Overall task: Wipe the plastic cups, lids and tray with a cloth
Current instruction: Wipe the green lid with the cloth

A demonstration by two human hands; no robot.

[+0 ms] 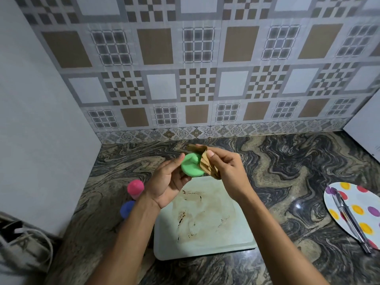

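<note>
1. While I watch through the head camera, the green lid (190, 166) is held in the air above the far edge of the tray (226, 239), between the two hands, with its round face turned up toward me.
2. The left hand (168, 182) grips the lid's left rim, fingers and thumb curled round it.
3. The right hand (228, 171) is curled round a bunched brown cloth (207, 164), and its thumb presses the cloth onto the lid's right edge, so the two are touching.
4. The relation I steer by: the cloth lies right of the lid. The lid is round, so it has no long axis to line up. I judge the wipe should run leftward across the face, toward the left fingertips.
5. The pink cup (135, 187) and blue cup (126, 208) stand on the counter (287, 161) left of the tray, beside the left forearm, so the left hand is nearer to them.
6. The stained tray lies directly beneath both hands.
</note>
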